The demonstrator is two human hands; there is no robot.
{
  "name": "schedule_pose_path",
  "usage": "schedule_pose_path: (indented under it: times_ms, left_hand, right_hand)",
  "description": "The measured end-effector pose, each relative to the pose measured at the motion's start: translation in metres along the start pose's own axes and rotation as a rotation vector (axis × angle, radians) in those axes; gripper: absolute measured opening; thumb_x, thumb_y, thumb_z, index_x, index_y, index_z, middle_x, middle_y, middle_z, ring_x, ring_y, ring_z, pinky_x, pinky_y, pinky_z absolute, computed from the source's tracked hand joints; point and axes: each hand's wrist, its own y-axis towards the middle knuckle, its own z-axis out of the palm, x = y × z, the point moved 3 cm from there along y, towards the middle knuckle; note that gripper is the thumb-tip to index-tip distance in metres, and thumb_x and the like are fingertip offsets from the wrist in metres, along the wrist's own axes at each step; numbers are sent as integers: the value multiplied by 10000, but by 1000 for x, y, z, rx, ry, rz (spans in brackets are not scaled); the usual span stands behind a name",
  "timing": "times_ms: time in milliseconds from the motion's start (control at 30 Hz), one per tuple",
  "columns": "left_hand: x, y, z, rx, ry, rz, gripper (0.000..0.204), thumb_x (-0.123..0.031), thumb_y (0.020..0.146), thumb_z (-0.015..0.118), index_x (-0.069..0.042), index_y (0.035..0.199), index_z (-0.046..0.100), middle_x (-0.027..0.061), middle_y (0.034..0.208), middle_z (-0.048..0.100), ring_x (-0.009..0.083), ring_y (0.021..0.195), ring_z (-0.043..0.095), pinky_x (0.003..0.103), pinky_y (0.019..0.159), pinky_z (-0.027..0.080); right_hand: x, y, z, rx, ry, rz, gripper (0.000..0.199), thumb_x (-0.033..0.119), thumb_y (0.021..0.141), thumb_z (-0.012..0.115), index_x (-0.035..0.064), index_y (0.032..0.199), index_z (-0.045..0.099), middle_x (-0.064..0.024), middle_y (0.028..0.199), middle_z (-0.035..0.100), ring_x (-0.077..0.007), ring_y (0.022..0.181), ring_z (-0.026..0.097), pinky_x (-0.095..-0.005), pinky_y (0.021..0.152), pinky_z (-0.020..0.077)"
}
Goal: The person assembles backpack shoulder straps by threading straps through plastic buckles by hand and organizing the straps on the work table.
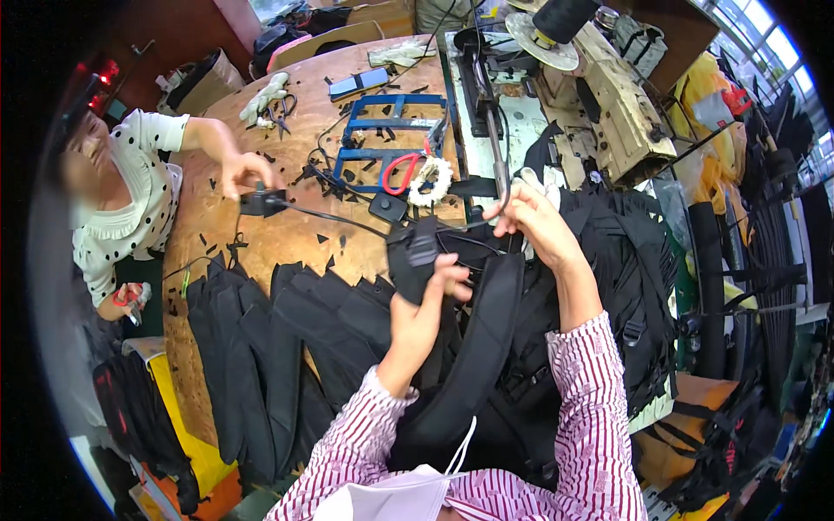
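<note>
My left hand [419, 323] has its thumb and bent fingers closed on a black padded strap [407, 276] that carries a plastic buckle [423, 245]. Motion blurs those fingertips a little. To the right, my right hand [540, 224] pinches a thin black webbing strap [478, 226] beside the sewing machine's edge. A second padded strap [486, 326] curves down between my forearms. From the middle, a thin black strip runs left to a small black piece [262, 202], which a co-worker's hand [248, 174] touches.
An industrial sewing machine [599, 113] with a black thread cone [563, 19] stands at far right. Blue frames [391, 108], scissors [282, 113] and a red ring-shaped handle [400, 174] lie on the wooden table [226, 260]. Black straps [234, 365] pile along the near edge. The co-worker's lower hand holds red-handled snips [132, 300].
</note>
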Motion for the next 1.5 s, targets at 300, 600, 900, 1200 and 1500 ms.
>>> schedule_pose_path:
  times_ms: [300, 600, 900, 1200, 1500]
  left_hand:
    - [-61, -73, -66, -128, -105, 7, 221, -126, 978, 420, 23, 1097, 531, 135, 727, 599, 166, 500, 525, 246, 453, 435]
    - [-86, -98, -123, -186, -237, 44, 229, -136, 981, 402, 15, 1092, 533, 69, 623, 522, 143, 441, 454, 305, 650, 439]
    - [-126, -89, -140, -39, -360, 228, 287, -221, 1013, 337, -25, 1121, 516, 14, 597, 479, 118, 419, 420, 304, 641, 409]
    - [-134, -103, -155, 9, -407, 273, 298, -263, 1011, 332, -34, 1112, 494, 10, 569, 462, 116, 428, 412, 307, 662, 389]
    - [-178, -119, -160, 131, -263, 463, 322, -320, 1009, 342, -67, 1035, 539, -39, 487, 350, 80, 431, 313, 301, 647, 359]
  right_hand:
    - [79, 89, 128, 172, 258, -85, 420, 229, 891, 568, 36, 1251, 469, -110, 1160, 588, -199, 1036, 584, -331, 853, 432]
    - [3, 86, 193, 270, 175, 119, 241, 201, 944, 519, 44, 1122, 562, -57, 961, 650, -120, 797, 635, -227, 699, 496]
    - [-16, 25, 133, 45, 350, 60, 194, 165, 936, 532, 31, 1067, 579, -47, 844, 640, -104, 689, 610, -217, 646, 482]
    - [-34, -31, 122, -36, 362, 52, 171, 165, 936, 536, 33, 1037, 580, -33, 802, 623, -99, 650, 577, -225, 638, 468]
    - [-16, -72, 163, -8, 235, -3, 176, 200, 932, 555, 42, 1004, 587, -31, 771, 625, -91, 623, 577, -201, 599, 463]
